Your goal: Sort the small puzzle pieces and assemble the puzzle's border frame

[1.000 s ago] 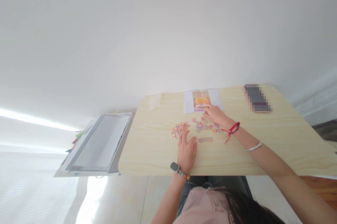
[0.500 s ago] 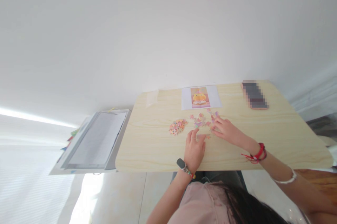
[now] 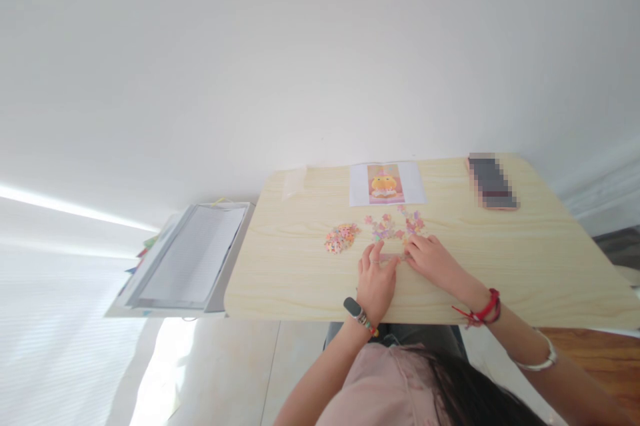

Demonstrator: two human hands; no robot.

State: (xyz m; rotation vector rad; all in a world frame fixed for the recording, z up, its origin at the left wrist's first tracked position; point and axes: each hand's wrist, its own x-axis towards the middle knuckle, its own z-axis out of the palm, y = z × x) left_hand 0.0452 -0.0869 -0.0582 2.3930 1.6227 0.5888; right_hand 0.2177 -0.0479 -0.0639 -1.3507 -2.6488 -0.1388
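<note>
Your left hand (image 3: pixel 376 281) and right hand (image 3: pixel 434 262) lie close together on the pale wooden worktop (image 3: pixel 500 259), fingertips meeting over a short joined strip of puzzle pieces (image 3: pixel 391 257) that sits flat between them, near the front edge. The fingers of both hands are bent down onto the strip, pressing or pinching at it; whether either grip has closed around a piece is too small to tell. Just beyond your fingertips lies a loose scatter of pink and purple puzzle pieces (image 3: pixel 395 226), spread out flat. To the left of that, a little apart, is a tight heap of mixed-colour pieces (image 3: pixel 341 238). Further back, near the wall, a printed picture sheet (image 3: pixel 386 183) lies flat, showing a yellow figure. A phone (image 3: pixel 491 182) rests at the far right corner, well apart from your hands, and a small clear bag (image 3: pixel 294 181) at the far left. A flat grey tray (image 3: pixel 193 259) stands beside the worktop on the left.
</note>
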